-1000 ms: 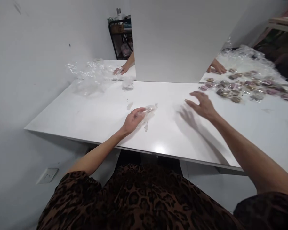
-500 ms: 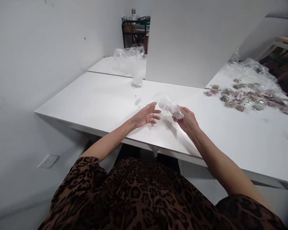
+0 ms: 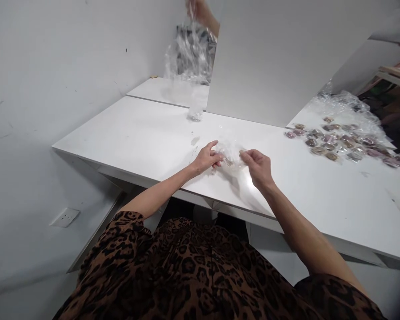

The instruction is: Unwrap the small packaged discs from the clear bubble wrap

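Observation:
Between my hands, low over the white table, is a clear crinkled plastic bag (image 3: pixel 231 153). My left hand (image 3: pixel 206 159) is closed on the bag's left side, thumb uppermost. On the other side my right hand (image 3: pixel 258 168) pinches the bag's right edge between thumb and fingertips. Small pinkish-brown bits show through the plastic near my left fingers, too blurred to name.
Small wrapped pieces (image 3: pixel 331 142), brown and mauve, lie spread at the right beside a heap of clear plastic (image 3: pixel 356 109). A grey-white panel (image 3: pixel 253 66) stands behind the table (image 3: pixel 126 133). Beyond it, another person's hand (image 3: pixel 200 12) lifts clear plastic bags (image 3: pixel 191 58).
My left hand, open before, has closed on the bag. The bag is now stretched between both hands. Behind the panel, another person's hand has appeared and raised the clear plastic.

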`<state>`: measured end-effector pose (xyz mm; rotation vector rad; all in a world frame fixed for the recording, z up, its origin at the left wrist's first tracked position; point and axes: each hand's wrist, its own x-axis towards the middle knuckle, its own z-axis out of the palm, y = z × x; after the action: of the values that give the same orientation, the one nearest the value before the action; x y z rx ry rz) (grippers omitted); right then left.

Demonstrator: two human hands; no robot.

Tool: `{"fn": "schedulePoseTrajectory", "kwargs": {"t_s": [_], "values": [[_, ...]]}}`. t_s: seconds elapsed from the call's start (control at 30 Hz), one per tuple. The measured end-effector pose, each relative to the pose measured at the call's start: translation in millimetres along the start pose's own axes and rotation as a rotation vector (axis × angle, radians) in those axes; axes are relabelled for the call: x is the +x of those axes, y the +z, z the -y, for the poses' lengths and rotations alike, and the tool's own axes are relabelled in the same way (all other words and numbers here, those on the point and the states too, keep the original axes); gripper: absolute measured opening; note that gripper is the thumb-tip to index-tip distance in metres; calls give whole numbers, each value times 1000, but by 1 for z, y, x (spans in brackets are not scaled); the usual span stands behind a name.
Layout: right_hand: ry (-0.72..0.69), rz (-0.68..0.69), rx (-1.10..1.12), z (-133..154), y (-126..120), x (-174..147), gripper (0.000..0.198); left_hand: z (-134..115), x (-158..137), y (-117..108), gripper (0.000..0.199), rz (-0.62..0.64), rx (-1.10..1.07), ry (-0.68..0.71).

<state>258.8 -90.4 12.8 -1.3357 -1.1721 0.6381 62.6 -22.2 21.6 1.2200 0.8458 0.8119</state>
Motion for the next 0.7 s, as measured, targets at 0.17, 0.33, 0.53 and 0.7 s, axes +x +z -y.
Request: {"fn": "schedulePoseTrajectory", "kwargs": {"t_s": [0.17, 0.33, 0.53, 0.7], "values": [[20, -234, 395, -5, -30, 29, 40, -7, 1, -33, 41, -171, -26, -45], [-18, -322, 563, 5, -37, 38, 36, -25, -2, -47, 7, -183, -15, -10], [-138, -132, 403, 35, -36, 45, 24, -76, 13, -49, 11, -314, 409, 408], [-129, -61, 401, 32, -43, 51, 20, -101, 23, -40, 12, -228, 473, 390]]}}
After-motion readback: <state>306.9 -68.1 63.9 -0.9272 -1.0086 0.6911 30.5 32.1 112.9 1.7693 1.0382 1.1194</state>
